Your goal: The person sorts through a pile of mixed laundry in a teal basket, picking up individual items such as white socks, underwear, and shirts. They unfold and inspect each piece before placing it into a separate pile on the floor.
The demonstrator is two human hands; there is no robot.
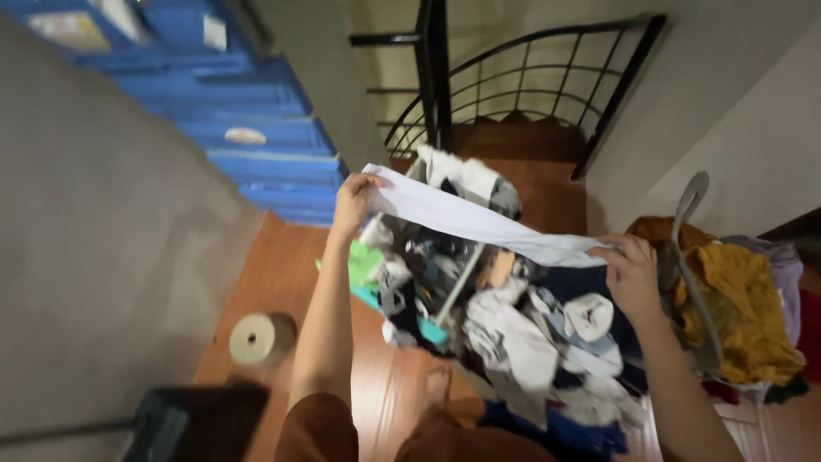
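Stretched between both hands

Now I hold the long white cloth (479, 221) taut over the heap of clothes (513, 316) on the wooden floor (274, 282). My left hand (352, 204) pinches its far upper end; my right hand (631, 272) grips the nearer, lower end. Its long axis slants down from left to right, with both hands equally on it.

A stack of blue plastic crates (256, 141) stands along the grey wall. Three labels sit on the stack: a pale oval sticker (245, 135) on a middle crate's front, a small white rectangular tag (214, 32) above it, and a yellowish rectangular label (68, 28) at the stack's top left.
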